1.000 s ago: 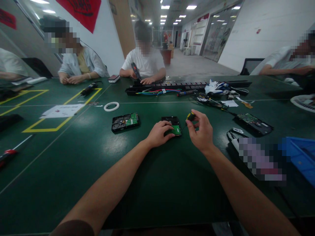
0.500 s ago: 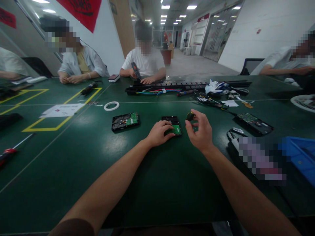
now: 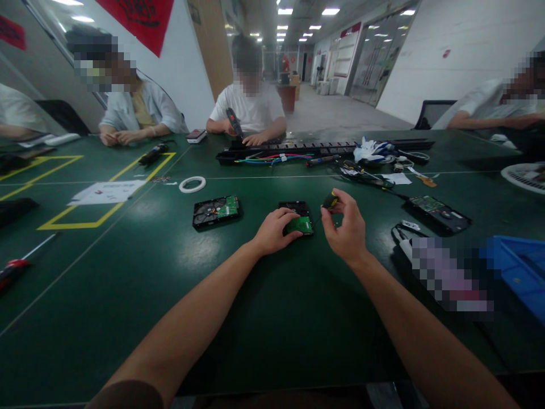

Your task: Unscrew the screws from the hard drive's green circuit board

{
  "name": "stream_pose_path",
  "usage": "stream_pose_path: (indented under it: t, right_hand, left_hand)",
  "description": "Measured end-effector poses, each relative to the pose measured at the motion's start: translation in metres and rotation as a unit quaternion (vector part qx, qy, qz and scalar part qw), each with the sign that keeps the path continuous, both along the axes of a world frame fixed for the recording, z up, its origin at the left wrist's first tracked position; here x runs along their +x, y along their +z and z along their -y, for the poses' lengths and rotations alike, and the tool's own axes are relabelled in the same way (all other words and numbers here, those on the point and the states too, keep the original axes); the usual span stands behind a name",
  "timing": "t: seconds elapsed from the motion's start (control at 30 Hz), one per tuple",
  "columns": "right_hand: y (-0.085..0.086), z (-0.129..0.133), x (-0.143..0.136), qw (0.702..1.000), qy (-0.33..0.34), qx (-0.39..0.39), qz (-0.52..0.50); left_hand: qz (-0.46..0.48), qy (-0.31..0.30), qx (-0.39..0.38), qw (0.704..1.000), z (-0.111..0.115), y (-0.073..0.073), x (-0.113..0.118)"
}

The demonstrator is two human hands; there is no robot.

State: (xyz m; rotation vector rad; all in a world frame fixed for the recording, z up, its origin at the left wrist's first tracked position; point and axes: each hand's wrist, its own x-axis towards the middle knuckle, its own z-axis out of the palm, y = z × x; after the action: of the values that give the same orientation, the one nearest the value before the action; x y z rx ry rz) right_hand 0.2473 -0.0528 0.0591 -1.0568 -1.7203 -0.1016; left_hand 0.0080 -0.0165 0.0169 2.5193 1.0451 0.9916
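Note:
A hard drive with a green circuit board (image 3: pixel 305 225) lies flat on the green table, in the middle. My left hand (image 3: pixel 276 230) grips it from the left, its fingers over the board and near edge. Just right of the drive, my right hand (image 3: pixel 346 224) pinches a short black and yellow screwdriver (image 3: pixel 330 200) between thumb and fingers, the handle tilted. Its tip, by the drive's right edge, is too small to make out. A second hard drive (image 3: pixel 216 212) sits to the left, and a third (image 3: pixel 437 214) farther right.
A white tape ring (image 3: pixel 192 184) and papers (image 3: pixel 106 192) lie at left, a red-handled screwdriver (image 3: pixel 15 268) at the left edge. Cables and a long black rail (image 3: pixel 298 151) stretch across the back. A blue bin (image 3: pixel 522 270) stands right. People sit across the table.
The screwdriver handle in my right hand has turned slightly, showing more yellow. My left hand stays on the drive.

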Motion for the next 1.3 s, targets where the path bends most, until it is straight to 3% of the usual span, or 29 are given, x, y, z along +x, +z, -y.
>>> stream_pose_path:
  t: [0.5,1.3]
  right_hand:
    - [0.0013,0.0031,-0.0034,1.000,0.001,-0.004,-0.002]
    - [-0.0025,0.0003,-0.0011,1.000,0.014,0.008,0.003]
  left_hand:
    - [0.019,0.030,-0.025,0.999,0.0013,-0.0013,-0.0002]
    - [0.045,0.028,-0.029,0.998,0.0007,-0.0025,-0.0007]
